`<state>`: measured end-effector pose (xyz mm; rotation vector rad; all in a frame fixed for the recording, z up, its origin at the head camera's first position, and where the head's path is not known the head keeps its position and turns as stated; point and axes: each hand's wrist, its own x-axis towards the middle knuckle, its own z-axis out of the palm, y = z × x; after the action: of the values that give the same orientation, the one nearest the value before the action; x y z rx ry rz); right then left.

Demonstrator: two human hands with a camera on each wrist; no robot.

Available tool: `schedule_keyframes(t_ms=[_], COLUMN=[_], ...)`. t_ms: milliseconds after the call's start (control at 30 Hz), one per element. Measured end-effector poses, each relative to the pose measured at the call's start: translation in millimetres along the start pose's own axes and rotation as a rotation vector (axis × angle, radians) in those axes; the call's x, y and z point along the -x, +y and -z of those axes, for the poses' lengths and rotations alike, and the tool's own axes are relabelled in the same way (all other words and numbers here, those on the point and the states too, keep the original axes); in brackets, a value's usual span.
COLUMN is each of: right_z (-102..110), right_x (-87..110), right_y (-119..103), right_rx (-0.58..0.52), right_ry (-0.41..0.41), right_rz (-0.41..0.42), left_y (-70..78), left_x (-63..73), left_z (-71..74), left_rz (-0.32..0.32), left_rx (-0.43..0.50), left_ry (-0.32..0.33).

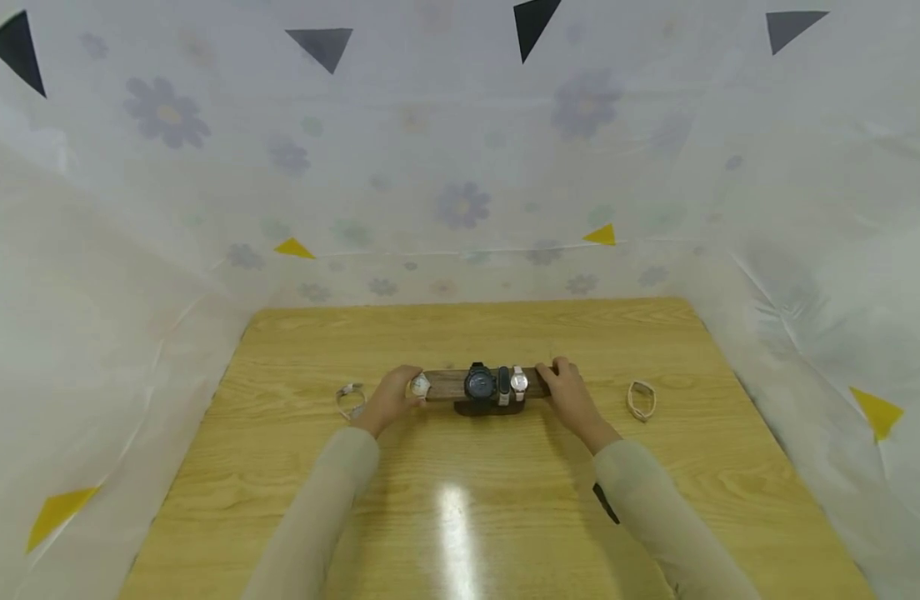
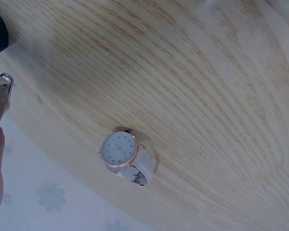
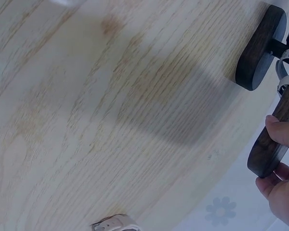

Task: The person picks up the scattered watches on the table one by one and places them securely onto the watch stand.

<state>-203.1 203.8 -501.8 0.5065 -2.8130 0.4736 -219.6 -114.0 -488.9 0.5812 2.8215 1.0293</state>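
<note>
A dark wooden watch stand [image 1: 448, 385] with a horizontal bar and a black base [image 3: 260, 53] stands mid-table. On its bar sit a large black watch [image 1: 480, 384], a slim dark-faced wristband [image 1: 503, 383] and a white-strapped watch [image 1: 519, 382]. My left hand [image 1: 391, 400] pinches a pale-strapped wristwatch [image 1: 420, 385] at the bar's left end; its strap and buckle [image 2: 4, 91] show in the left wrist view. Whether those fingers also touch the bar is hidden. Thumb and fingers of my right hand [image 1: 571, 400] grip the bar's right end.
On the table [image 1: 400, 517], a white-strapped watch [image 2: 120, 149] lies left of my left hand. A pale looped watch [image 1: 642, 401] lies beyond my right hand. Flower-patterned sheeting [image 1: 460, 167] walls in the back and sides.
</note>
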Motion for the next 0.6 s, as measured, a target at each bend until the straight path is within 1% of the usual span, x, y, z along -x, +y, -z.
schedule_keyframes(t_ms=[167,333,433,600], right_z=[-1.4,-1.5,-1.9,-2.6], right_x=[-0.7,-0.3,-0.1,0.0], right_y=[-0.2,-0.3,0.4,1.4], right_rx=[0.002,0.007,0.007,0.005], right_ry=[-0.021,-0.021,-0.007,0.014], right_rz=[-0.005,-0.009,-0.001,0.021], left_y=[-0.8,-2.6,-2.6,-0.5], left_x=[0.6,0.5,0.3,0.3], left_z=[1.4,0.2,-0.7,0.1], left_rz=[0.019,0.004,-0.009,-0.031], left_rx=[0.012,0.043,0.049,0.006], left_ry=[-0.024,-0.017,-0.012,-0.022])
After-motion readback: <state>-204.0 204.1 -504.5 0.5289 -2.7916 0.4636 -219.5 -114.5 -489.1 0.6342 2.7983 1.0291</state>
